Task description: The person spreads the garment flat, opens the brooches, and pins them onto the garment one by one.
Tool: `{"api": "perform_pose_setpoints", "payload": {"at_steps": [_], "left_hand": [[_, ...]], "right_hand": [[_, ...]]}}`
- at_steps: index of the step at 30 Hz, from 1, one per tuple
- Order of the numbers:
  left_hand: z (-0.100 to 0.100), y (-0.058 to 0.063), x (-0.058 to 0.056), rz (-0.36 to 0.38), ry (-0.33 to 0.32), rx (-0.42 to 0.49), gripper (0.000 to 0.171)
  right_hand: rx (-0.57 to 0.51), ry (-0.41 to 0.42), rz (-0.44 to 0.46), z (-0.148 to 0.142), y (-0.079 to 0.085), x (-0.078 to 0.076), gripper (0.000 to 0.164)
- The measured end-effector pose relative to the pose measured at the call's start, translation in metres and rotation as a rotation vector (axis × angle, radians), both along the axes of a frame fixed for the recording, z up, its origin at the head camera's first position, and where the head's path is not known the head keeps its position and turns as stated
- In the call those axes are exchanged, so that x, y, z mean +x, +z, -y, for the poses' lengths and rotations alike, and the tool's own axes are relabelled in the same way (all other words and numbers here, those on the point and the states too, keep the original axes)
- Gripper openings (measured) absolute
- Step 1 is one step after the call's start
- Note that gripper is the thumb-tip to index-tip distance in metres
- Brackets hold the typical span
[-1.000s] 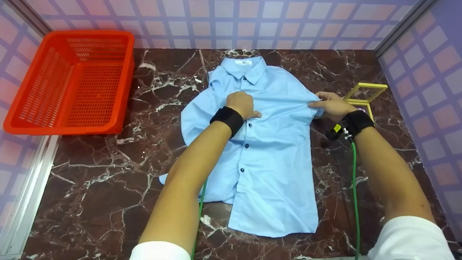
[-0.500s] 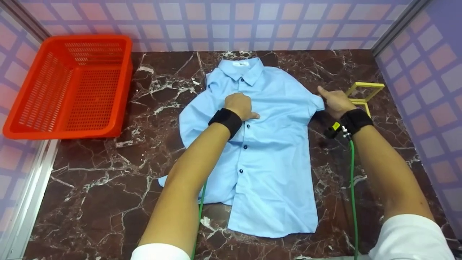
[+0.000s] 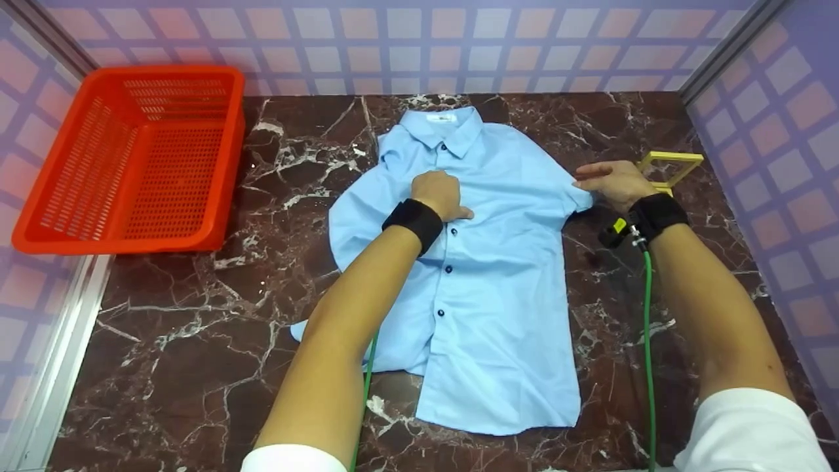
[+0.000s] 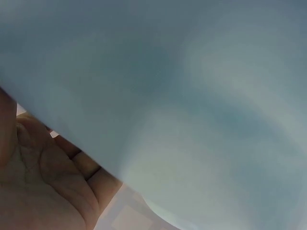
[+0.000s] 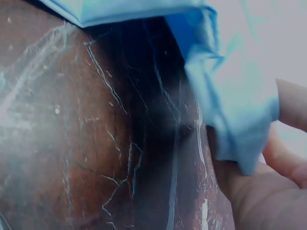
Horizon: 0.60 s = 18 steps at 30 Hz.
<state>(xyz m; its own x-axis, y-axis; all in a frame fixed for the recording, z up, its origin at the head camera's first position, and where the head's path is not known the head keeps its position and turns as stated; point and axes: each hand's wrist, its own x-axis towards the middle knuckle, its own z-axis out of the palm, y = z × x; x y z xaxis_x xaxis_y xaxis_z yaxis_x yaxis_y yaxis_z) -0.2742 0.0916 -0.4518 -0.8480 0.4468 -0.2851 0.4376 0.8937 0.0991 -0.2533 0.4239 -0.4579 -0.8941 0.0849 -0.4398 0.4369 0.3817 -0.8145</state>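
Observation:
A light blue button-up shirt [image 3: 505, 275] lies front up on the dark marbled tabletop [image 3: 183, 367], its collar toward the back wall. My left hand [image 3: 438, 193] rests on its chest, back of the hand up and thumb pointing right along the cloth. In the left wrist view, blue cloth fills most of the picture and hides the fingertips beyond the palm [image 4: 53, 182]. My right hand [image 3: 616, 183] pinches the end of the short sleeve [image 3: 577, 196] at the right. The right wrist view shows the sleeve edge [image 5: 240, 120] between thumb and fingers.
A red plastic basket [image 3: 229, 170] stands at the back left. Behind the right hand is a small yellow hinged frame [image 3: 675, 157], standing open. Green cables [image 3: 649, 341] run from the black wristbands. Checkered walls [image 3: 406, 49] border the table.
My right hand pinched the sleeve, loosened with its thumb raised half a second ago, and now pinches the sleeve end again. The sleeve end lies slightly farther right. The left hand stays put.

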Motion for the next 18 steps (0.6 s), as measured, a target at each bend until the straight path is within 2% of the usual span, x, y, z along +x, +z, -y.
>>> {"api": "perform_pose_setpoints", "payload": {"at_steps": [4,11,14,18], "left_hand": [[0.000,0.000,0.000,-0.004,0.003,0.002,0.061],[-0.002,-0.001,-0.001,-0.007,0.001,-0.022,0.065],[-0.002,-0.002,-0.002,0.001,-0.005,-0.026,0.066],[-0.001,-0.003,-0.003,0.002,0.003,-0.025,0.066]], "right_hand": [[0.014,0.076,0.039,-0.002,0.002,-0.002,0.061],[0.303,0.268,0.070,0.002,0.008,-0.006,0.052],[0.441,0.317,0.085,0.007,0.014,-0.006,0.048],[0.578,0.370,0.103,0.009,0.020,-0.008,0.059]]}}
